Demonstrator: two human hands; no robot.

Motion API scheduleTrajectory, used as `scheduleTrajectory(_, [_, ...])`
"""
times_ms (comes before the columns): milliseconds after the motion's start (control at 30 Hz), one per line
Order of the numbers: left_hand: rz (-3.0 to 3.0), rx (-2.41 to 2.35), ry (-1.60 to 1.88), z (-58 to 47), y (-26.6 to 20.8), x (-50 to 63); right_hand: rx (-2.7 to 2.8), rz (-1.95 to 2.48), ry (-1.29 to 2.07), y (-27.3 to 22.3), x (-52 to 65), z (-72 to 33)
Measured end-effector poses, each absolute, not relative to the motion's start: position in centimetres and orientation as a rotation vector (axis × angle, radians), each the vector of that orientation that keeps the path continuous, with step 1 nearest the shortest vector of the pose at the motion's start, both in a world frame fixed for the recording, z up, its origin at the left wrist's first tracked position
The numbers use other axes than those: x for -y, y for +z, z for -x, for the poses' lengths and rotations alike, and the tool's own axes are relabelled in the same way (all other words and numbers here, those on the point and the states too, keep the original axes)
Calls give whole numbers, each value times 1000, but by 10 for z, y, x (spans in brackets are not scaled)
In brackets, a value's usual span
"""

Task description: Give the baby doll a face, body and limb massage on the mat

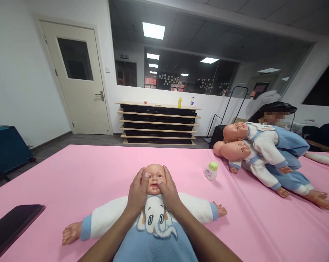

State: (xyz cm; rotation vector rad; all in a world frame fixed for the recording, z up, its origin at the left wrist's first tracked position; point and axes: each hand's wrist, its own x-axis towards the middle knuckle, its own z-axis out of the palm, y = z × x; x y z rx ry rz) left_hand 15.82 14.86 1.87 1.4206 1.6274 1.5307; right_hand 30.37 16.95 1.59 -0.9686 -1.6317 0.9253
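Note:
A baby doll [154, 174] lies on its back on the pink table cover, its arms spread out to both sides. It wears white sleeves with blue cuffs and a blue outfit with an elephant on the chest. My left hand [137, 189] cups one side of the doll's head, thumb on the cheek near the eye. On the other side, my right hand [170, 189] holds the head too, its thumb beside the mouth. Between them the doll's face looks up; the back of its head is hidden.
A small bottle with a green cap [211, 171] stands right of the doll. Several more dolls [262, 153] lie piled at the right, with a person [276, 116] behind them. A dark phone [14, 229] rests at the left on the pink cover [99, 167]. Shelves [159, 123] line the far wall.

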Motion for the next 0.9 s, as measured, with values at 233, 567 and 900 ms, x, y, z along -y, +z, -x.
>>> scheduleTrajectory(233, [-1512, -1495, 1470, -161, 24, -148, 1557, 952, 1002, 25, -174, -302])
scheduleTrajectory(567, [-1511, -1488, 1457, -162, 21, -148, 1464, 938, 1042, 22, -174, -300])
scheduleTrajectory(900, [-1530, -1436, 1488, -158, 15, -152, 1513, 937, 990, 22, -173, -301])
